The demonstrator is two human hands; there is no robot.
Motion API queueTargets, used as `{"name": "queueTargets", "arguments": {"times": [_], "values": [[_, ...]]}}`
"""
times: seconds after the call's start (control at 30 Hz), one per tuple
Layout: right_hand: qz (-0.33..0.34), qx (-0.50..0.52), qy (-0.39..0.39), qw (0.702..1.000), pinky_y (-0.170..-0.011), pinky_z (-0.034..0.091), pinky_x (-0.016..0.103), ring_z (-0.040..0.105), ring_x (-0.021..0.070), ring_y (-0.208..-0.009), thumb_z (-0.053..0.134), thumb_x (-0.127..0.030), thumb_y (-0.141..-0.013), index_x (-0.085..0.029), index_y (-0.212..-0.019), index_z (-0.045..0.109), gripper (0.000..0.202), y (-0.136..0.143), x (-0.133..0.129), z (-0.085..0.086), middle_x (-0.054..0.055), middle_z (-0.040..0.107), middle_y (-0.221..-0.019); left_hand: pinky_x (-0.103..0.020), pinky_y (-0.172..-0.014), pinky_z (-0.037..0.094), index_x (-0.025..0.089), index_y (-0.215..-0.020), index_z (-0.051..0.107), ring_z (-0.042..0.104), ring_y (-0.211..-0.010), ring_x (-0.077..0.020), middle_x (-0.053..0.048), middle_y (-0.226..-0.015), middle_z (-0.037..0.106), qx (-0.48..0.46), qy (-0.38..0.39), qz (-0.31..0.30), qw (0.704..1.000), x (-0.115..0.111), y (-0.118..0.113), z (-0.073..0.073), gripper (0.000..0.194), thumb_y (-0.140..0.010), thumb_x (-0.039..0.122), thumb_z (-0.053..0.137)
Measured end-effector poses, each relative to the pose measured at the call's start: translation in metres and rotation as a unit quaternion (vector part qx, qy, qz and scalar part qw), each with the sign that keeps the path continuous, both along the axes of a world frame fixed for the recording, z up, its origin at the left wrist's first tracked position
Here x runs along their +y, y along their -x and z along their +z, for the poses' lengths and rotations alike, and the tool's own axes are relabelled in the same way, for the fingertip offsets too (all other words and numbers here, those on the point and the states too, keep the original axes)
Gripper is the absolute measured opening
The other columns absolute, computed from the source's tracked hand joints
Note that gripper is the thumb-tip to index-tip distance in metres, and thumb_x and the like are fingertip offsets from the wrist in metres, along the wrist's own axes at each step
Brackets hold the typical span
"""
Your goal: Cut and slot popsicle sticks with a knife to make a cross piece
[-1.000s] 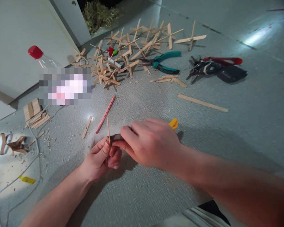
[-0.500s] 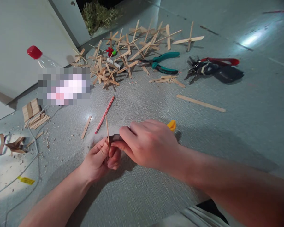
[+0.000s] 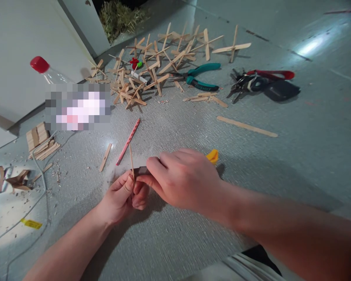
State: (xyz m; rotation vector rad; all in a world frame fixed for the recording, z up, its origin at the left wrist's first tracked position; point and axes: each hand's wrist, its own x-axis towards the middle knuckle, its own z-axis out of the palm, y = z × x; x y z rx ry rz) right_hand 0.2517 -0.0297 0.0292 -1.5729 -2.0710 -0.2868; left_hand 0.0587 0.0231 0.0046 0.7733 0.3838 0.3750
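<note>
My left hand point(image 3: 125, 193) is closed round a wooden craft stick point(image 3: 131, 158), which stands nearly upright with its narrow edge towards me. My right hand point(image 3: 181, 177) grips what looks like a yellow-handled knife point(image 3: 213, 157). Its grey metal end touches the stick just above my left thumb; most of the tool is hidden under my fingers. Just beyond my hands lie a pink patterned pencil point(image 3: 128, 141) and a short piece of craft stick point(image 3: 105, 157). A longer craft stick point(image 3: 247, 127) rests further right on the grey floor.
Crossed-stick pieces point(image 3: 155, 58) are heaped at the back, beside teal-handled pliers point(image 3: 203, 78). A bunch of keys point(image 3: 263, 84) lies right of them. To the left are a red-capped bottle point(image 3: 39, 64), a stack of sticks point(image 3: 41, 140), and a cable point(image 3: 43, 187) among shavings.
The whole view has shifted very slightly. Both hands keep their grip, and the tool stays against the stick at about the same place.
</note>
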Motion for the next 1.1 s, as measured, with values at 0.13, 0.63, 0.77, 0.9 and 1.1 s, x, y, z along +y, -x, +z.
{"name": "queueTargets", "arguments": {"times": [0.13,0.63,0.77,0.9,1.1], "values": [[-0.004,-0.010,-0.002,1.000,-0.061,0.018,0.035,0.037,0.0144,-0.052,0.043,-0.037,-0.107,-0.019,-0.073,0.058,0.041,0.000,-0.002,0.002,0.001,0.055,-0.060,-0.018,-0.050,0.032,0.021,-0.077,0.047,0.026,-0.050,-0.0081,0.006,-0.060,0.040,0.009,0.010,-0.008,1.000,0.001,0.002,-0.001,0.038,-0.104,0.046,0.053],[-0.025,-0.054,0.013,0.998,-0.058,0.023,0.033,0.044,0.0156,-0.050,0.049,-0.027,-0.102,-0.020,-0.072,0.055,0.031,-0.002,-0.014,0.006,0.001,0.054,-0.058,-0.017,-0.053,0.036,0.019,-0.081,0.052,0.036,-0.052,-0.0074,0.004,-0.061,0.046,0.064,-0.073,-0.020,0.995,0.005,0.005,-0.007,0.037,-0.106,0.046,0.050],[-0.023,-0.047,0.026,0.998,-0.058,0.022,0.033,0.044,0.0156,-0.050,0.050,-0.031,-0.103,-0.020,-0.072,0.055,0.033,-0.002,-0.013,0.003,0.002,0.054,-0.058,-0.018,-0.051,0.035,0.019,-0.079,0.051,0.036,-0.050,-0.0074,0.004,-0.060,0.046,0.076,-0.082,-0.017,0.994,0.005,0.005,-0.008,0.040,-0.105,0.049,0.051],[-0.015,-0.042,0.032,0.999,-0.058,0.021,0.033,0.042,0.0150,-0.050,0.052,-0.033,-0.103,-0.020,-0.071,0.055,0.034,-0.003,-0.013,0.001,0.001,0.054,-0.058,-0.018,-0.050,0.034,0.018,-0.079,0.052,0.038,-0.051,-0.0077,0.004,-0.060,0.048,0.093,-0.082,-0.015,0.992,0.004,0.007,-0.010,0.041,-0.104,0.051,0.053],[0.006,-0.037,0.037,0.999,-0.059,0.019,0.034,0.040,0.0150,-0.050,0.045,-0.041,-0.107,-0.020,-0.073,0.056,0.042,-0.009,-0.010,0.002,0.001,0.055,-0.058,-0.018,-0.055,0.042,0.016,-0.095,0.063,0.053,-0.062,-0.0094,-0.001,-0.073,0.058,0.111,-0.132,0.028,0.985,0.006,0.005,-0.006,0.037,-0.102,0.052,0.058]]}}
